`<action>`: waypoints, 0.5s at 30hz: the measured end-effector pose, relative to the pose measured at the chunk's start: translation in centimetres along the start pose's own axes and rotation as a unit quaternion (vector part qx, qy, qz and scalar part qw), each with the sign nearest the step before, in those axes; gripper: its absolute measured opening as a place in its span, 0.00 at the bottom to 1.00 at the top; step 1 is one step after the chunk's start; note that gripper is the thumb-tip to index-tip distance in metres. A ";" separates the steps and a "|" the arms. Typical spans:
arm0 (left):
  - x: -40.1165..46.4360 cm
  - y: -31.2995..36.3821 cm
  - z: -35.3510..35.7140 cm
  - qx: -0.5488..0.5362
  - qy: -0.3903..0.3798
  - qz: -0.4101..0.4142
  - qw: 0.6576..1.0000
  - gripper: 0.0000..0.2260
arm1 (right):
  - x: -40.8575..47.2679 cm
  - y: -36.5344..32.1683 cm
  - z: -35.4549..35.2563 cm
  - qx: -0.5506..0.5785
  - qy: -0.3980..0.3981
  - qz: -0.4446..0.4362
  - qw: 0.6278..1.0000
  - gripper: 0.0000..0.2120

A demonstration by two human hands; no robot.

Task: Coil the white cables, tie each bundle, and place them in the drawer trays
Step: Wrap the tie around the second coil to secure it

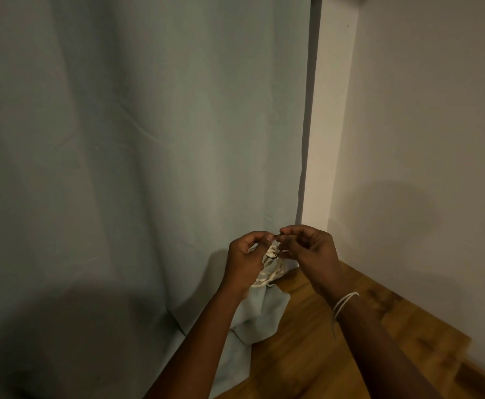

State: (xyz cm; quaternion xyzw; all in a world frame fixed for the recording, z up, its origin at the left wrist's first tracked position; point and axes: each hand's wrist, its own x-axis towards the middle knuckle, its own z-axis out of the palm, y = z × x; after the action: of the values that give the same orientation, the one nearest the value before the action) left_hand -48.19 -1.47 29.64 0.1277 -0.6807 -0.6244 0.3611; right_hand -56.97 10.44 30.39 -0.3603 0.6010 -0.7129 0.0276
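**Two hands closing a tie over one coiled bundle**

Two hands are at work in front of us, and we record them from left to right. At far left hangs a grey-blue curtain, its hem gathered on the wooden floor. Next comes our left hand, fingers curled in and thumb pressed toward forefinger, narrow, apparently pinching one end of a thin dark tie. Between the two hands, just below the fingertips, sits the coiled white cable bundle; its loops hang downward from the pinch, so its long axis runs roughly vertical, part of it hidden behind the left palm. To the right, our right hand is likewise narrowed, thumb and forefinger meeting at the other end of the tie, touching or almost touching the left fingertips above the bundle. A white cord is looped round the right wrist. Furthest right is a pale wall.

We judge the step in hand to be the tying. Both hands stand equally near; the bundle lies directly beneath the fingers, so the twist must be made above its top. No drawer or trays appear in view.
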 end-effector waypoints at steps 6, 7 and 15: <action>-0.1 0.6 -0.1 -0.007 -0.014 -0.004 1.000 0.06 | 0.3 0.3 -0.1 -0.062 -0.023 -0.040 0.997 0.08; -0.1 0.6 -0.1 -0.003 -0.013 -0.005 1.000 0.06 | 0.3 0.4 -0.1 -0.067 -0.025 -0.041 0.997 0.08; -0.4 0.9 -0.3 -0.007 -0.020 -0.012 1.000 0.06 | 0.1 0.1 0.0 -0.068 -0.036 -0.040 0.996 0.06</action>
State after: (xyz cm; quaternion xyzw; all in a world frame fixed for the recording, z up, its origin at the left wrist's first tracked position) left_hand -47.48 -1.29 30.31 0.1206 -0.6816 -0.6361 0.3410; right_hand -57.08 10.32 30.32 -0.4110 0.6316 -0.6574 -0.0041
